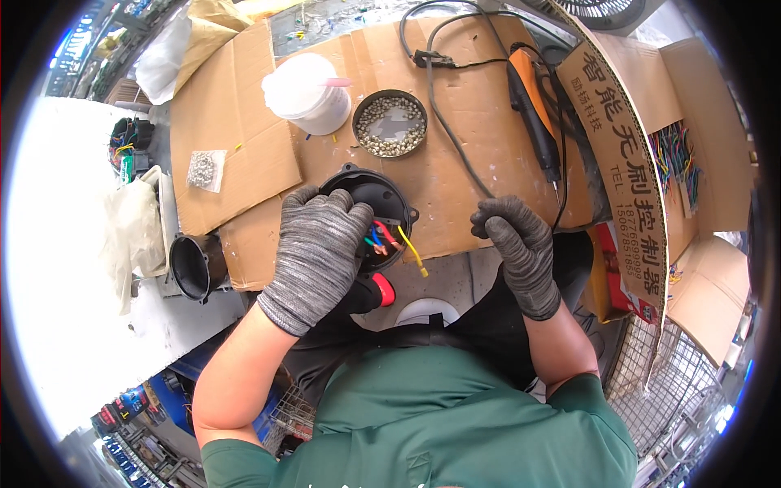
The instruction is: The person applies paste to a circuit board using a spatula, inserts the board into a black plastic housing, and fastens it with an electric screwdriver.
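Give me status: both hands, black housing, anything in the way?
Left hand gripping round black housing. Right hand apart, fingers curled, contents unclear. Possible snags: yellow wire past housing's rim, gray cable beside right hand.

Two gloved hands: one left hand (320,244), one right hand (521,254). Two black round housings: one larger-looking housing (376,193) and one second housing (198,267). In the first, at least three coloured wires (412,250); overlap hides the exact number. One white tub (325,112). One round dish (389,156), with dozens of small metal pieces (374,140), too many to tell exactly. One small clear bag (206,171). One power screwdriver (533,106). One fan (598,6). At least two flat cardboard pieces (260,167).
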Motion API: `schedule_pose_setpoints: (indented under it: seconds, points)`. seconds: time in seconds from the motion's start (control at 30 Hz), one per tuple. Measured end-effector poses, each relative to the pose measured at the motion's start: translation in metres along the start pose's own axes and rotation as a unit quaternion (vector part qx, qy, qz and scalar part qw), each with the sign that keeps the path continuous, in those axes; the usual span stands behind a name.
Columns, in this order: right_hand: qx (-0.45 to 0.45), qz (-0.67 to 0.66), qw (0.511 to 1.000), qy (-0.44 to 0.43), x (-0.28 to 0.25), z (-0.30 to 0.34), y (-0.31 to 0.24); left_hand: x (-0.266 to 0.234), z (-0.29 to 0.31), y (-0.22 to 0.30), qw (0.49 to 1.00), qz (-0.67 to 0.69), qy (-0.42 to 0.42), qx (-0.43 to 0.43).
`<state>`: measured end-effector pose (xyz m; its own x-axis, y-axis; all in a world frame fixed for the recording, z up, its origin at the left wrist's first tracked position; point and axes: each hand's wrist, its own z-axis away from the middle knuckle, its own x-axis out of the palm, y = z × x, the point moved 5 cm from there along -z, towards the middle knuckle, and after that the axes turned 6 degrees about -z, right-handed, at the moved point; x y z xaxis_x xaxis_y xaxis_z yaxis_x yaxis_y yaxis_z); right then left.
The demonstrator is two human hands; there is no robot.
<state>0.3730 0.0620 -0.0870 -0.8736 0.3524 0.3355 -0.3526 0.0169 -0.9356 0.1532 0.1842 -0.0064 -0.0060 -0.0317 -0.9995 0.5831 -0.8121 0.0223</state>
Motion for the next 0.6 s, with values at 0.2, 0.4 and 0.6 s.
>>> schedule_pose_setpoints:
  seconds: [0.2,0.4,0.6]
  points:
    - [-0.014,0.008,1.0,0.015,-0.007,-0.006,-0.007,-0.018,0.005,-0.003,0.999,0.035,-0.02,-0.026]
    - [-0.08,0.061,0.994,0.051,-0.027,-0.01,-0.017,-0.075,-0.029,0.002,0.995,0.089,0.028,0.021]
    - [-0.114,0.146,0.979,0.087,-0.039,-0.029,-0.051,-0.003,-0.128,-0.009,0.989,-0.06,-0.125,0.054]
